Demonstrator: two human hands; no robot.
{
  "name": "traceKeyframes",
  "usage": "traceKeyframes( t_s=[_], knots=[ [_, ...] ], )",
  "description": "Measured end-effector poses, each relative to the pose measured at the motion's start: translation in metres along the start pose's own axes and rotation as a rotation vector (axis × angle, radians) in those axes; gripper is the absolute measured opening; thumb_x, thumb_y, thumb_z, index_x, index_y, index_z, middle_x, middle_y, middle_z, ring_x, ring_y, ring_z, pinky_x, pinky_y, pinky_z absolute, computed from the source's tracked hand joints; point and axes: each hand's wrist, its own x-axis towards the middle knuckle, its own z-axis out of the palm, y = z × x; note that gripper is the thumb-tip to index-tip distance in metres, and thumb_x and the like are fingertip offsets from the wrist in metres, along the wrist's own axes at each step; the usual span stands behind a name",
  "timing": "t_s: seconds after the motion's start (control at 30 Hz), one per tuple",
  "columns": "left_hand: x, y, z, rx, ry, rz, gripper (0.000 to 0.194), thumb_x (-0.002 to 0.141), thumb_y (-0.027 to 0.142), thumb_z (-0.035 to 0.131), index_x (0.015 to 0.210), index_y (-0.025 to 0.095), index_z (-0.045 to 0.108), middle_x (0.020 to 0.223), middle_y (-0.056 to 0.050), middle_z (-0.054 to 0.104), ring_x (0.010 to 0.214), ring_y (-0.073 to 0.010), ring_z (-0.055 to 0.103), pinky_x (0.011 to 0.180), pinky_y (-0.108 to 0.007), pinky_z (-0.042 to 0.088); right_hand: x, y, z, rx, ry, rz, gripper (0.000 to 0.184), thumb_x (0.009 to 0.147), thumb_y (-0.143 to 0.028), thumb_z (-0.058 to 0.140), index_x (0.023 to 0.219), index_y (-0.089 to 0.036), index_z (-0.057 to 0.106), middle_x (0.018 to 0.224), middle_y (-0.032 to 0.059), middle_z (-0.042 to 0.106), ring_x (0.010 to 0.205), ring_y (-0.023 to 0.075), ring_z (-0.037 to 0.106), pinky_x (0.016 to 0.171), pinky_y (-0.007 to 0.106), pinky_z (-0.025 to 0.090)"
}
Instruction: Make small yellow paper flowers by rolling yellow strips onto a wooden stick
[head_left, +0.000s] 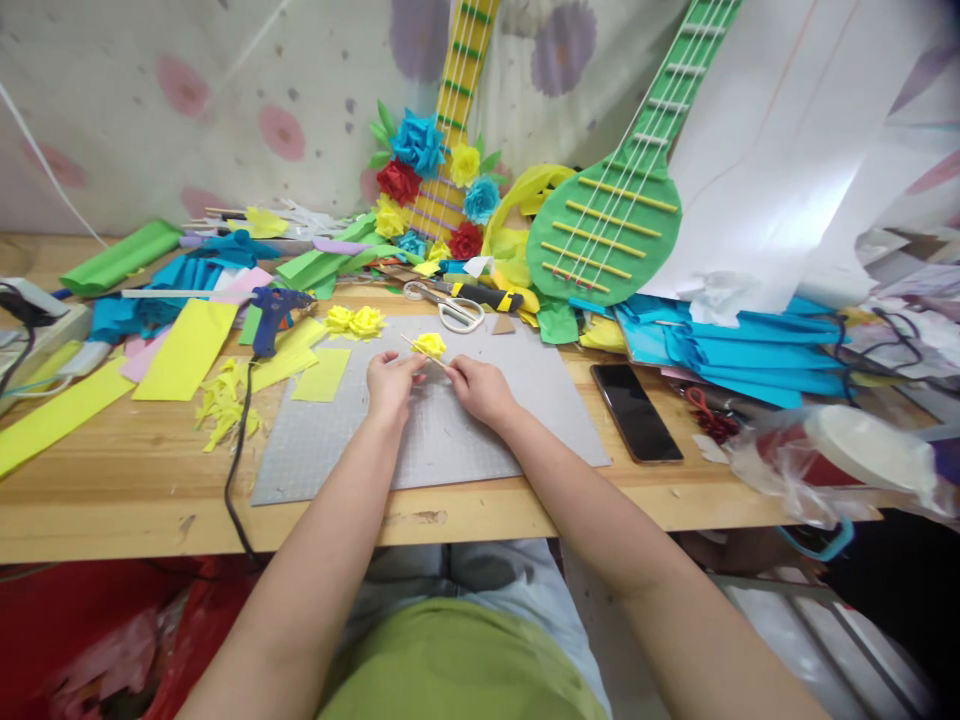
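Note:
Over the grey cutting mat, my two hands work close together at a small yellow paper flower. My left hand is closed at the flower's lower left, its fingertips pinching the flower's base. A thin wooden stick slants across the flower, and my right hand is closed on its lower right end. Just beyond my left hand lie finished yellow paper flowers. A yellow paper square rests on the mat's left edge.
A blue glue gun stands left, its black cord crossing the table edge. Scissors lie behind the mat, a phone to its right. Behind are a green paper instrument, a yellow one with flowers, and blue paper.

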Motion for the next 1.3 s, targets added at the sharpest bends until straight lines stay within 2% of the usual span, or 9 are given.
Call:
traceKeyframes(
  t_s=[0.2,0.5,0.73,0.93,1.2,1.3],
  knots=[
    [0.002,-0.004,0.001,0.014,0.039,0.050,0.049,0.050,0.006,0.068,0.084,0.019,0.035,0.059,0.003,0.058,0.048,-0.0097,0.055,0.050,-0.020,0.042,0.001,0.000,0.000,-0.004,-0.027,-0.029,0.026,0.089,-0.032,0.033,0.086,-0.019,0.055,0.077,0.0040,0.064,0.068,0.0139,0.057,0.060,0.022,0.031],
    [0.003,-0.009,0.002,0.019,-0.026,0.137,0.043,0.056,0.008,0.065,0.084,0.018,0.034,0.063,0.001,0.061,0.052,-0.0093,0.057,0.055,-0.023,0.047,0.003,-0.002,-0.001,-0.051,-0.037,0.017,0.025,0.089,-0.032,0.033,0.090,-0.019,0.054,0.081,0.0045,0.065,0.072,0.0143,0.058,0.060,0.022,0.031],
    [0.005,-0.007,0.001,0.035,-0.020,0.139,0.045,0.055,0.008,0.065,0.085,0.018,0.033,0.062,0.001,0.060,0.053,-0.0112,0.058,0.053,-0.023,0.048,0.003,0.000,0.000,-0.039,-0.022,0.010,0.024,0.089,-0.033,0.033,0.090,-0.021,0.054,0.080,0.0032,0.065,0.069,0.0142,0.057,0.058,0.022,0.030],
    [0.000,0.005,0.000,0.032,-0.053,0.053,0.040,0.060,0.014,0.061,0.090,0.017,0.035,0.062,-0.001,0.060,0.062,-0.0156,0.062,0.049,-0.023,0.047,0.003,0.003,-0.004,-0.028,-0.016,-0.005,0.023,0.088,-0.034,0.034,0.089,-0.021,0.053,0.079,0.0025,0.064,0.068,0.0138,0.056,0.059,0.022,0.030],
    [0.009,-0.004,-0.003,0.082,-0.034,0.187,0.039,0.061,0.010,0.059,0.083,0.021,0.028,0.055,0.007,0.054,0.053,-0.0104,0.058,0.050,-0.021,0.047,0.001,0.003,-0.006,0.040,-0.057,-0.072,0.020,0.086,-0.030,0.037,0.083,-0.020,0.054,0.074,0.0019,0.063,0.065,0.0126,0.054,0.060,0.021,0.032],
    [0.007,-0.002,-0.002,0.060,-0.020,0.155,0.039,0.061,0.010,0.059,0.083,0.020,0.029,0.057,0.005,0.055,0.055,-0.0113,0.059,0.051,-0.022,0.048,0.001,0.001,-0.003,0.033,-0.040,-0.065,0.021,0.087,-0.031,0.037,0.084,-0.020,0.054,0.074,0.0019,0.063,0.065,0.0127,0.055,0.059,0.021,0.031]
  ],
)
